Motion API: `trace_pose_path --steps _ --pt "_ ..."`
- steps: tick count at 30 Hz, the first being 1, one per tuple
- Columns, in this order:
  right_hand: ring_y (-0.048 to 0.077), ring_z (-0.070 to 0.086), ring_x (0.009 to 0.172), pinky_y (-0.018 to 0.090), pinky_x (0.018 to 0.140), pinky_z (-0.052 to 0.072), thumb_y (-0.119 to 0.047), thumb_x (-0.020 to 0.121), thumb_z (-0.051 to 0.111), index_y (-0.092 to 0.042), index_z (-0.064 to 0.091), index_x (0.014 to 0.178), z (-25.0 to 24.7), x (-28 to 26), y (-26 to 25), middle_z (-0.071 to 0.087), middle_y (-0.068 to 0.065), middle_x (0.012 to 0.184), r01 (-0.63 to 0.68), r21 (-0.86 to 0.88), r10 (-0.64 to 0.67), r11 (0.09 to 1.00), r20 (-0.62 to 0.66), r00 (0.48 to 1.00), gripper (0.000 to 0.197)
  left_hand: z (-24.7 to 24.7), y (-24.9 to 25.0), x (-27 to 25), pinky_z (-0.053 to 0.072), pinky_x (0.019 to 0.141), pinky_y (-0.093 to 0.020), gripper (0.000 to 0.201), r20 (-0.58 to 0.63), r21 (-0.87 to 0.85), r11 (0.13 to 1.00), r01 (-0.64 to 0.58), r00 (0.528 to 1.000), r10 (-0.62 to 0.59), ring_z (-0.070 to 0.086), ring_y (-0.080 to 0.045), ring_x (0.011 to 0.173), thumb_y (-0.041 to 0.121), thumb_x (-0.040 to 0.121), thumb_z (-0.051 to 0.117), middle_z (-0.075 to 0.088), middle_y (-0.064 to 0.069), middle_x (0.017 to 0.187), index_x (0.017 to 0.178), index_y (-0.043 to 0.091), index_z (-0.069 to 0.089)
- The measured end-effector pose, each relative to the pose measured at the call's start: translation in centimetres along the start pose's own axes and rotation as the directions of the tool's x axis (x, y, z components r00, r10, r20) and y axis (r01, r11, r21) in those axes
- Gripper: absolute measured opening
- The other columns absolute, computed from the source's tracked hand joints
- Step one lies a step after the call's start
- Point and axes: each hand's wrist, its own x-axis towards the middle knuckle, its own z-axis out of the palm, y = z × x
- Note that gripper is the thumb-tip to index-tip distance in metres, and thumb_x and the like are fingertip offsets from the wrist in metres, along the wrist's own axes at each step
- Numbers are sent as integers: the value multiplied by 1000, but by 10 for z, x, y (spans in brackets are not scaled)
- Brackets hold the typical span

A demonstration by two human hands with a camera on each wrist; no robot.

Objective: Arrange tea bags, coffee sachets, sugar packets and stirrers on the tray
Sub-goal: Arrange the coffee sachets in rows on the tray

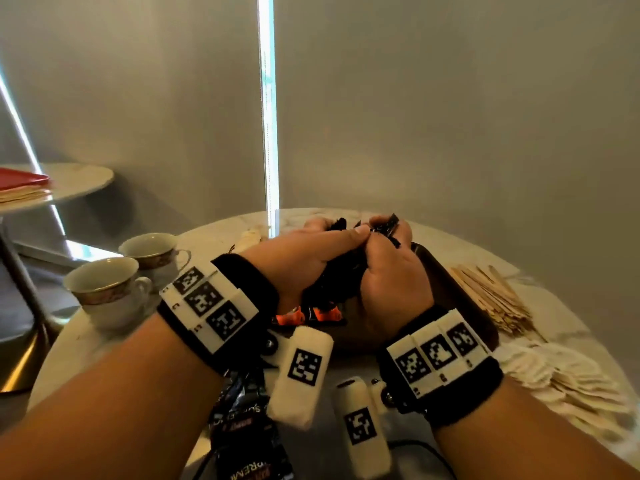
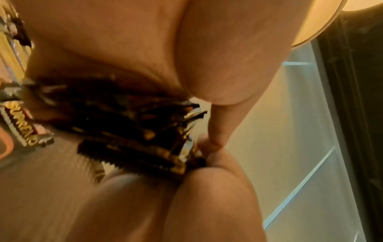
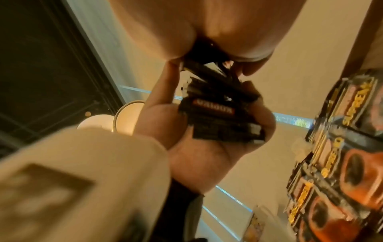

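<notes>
Black coffee sachets (image 1: 337, 282) bunched up between both hands, left hand (image 1: 301, 261) and right hand (image 1: 391, 271) gripping the stack above the dark tray (image 1: 450, 289) on the desk (image 1: 86, 344). Left wrist view: fingers (image 2: 219, 127) clamp the stack. Right wrist: same bundle, more sachets (image 3: 342, 147) lying loose beside.

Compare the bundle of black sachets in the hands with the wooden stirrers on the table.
The sachets are dark, glossy packets gripped above the tray by both the left hand and right hand; the stirrers are pale flat sticks lying untouched on the table. Both are bunched together.
</notes>
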Motion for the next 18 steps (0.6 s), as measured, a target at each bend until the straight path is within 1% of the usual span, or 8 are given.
trace_pose_path --steps 2,6,10,11,12,13,15,18 --pt "-12 60 55 6 46 43 -8 103 41 -9 47 130 -7 -2 0 55 -7 85 33 -28 -33 999 13 999 28 8 -5 0 61 82 -47 40 8 -47 998 35 999 -35 75 -27 87 35 96 64 75 -13 96 126 11 55" --pt "13 73 74 24 59 56 -24 105 43 -20 46 111 -5 -1 13 66 10 90 -14 -120 25 993 94 995 7 4 -19 -5 60 64 -36 34 95 -240 969 52 995 -30 73 -23 74 30 100 56 74 -11 88 124 7 62" --pt "19 68 95 34 78 61 -54 100 37 -33 50 106 4 -4 21 61 11 113 7 -179 30 984 206 978 25 -10 -27 -11 58 62 -38 35 176 -406 904 133 982 -65 73 -26 73 36 97 52 72 -12 86 110 8 69" --pt "29 64 102 34 85 59 -52 100 36 -27 52 116 8 -5 21 52 29 123 -22 -140 51 990 209 977 33 -12 -28 -11 58 64 -39 36 171 -420 897 138 983 -71 72 -27 76 37 94 54 71 -13 88 110 8 68" --pt "38 58 108 36 91 56 -43 104 35 -14 52 124 11 -5 23 43 34 135 -59 -91 76 994 194 978 39 -14 -30 -11 58 68 -40 37 162 -425 894 140 984 -77 71 -27 78 37 91 56 70 -13 90 111 8 68" --pt "44 55 111 43 97 52 -31 106 34 -4 51 122 14 -4 22 48 37 126 -97 -10 97 995 188 977 36 -15 -32 -10 57 73 -42 38 152 -425 893 151 984 -93 70 -28 81 38 88 57 69 -13 92 111 9 68" --pt "42 57 106 52 100 46 -7 104 32 -10 50 107 14 -1 22 52 28 118 -147 26 138 989 227 964 18 -17 -35 -9 55 79 -43 40 143 -409 894 185 980 -137 68 -29 84 38 83 58 69 -14 94 108 10 71" --pt "24 58 99 42 87 53 9 96 34 -26 45 102 10 5 24 50 6 111 -129 -51 139 990 308 941 38 -19 -34 -8 56 77 -41 36 139 -413 889 197 979 -152 69 -29 81 34 84 56 68 -15 92 105 10 72"
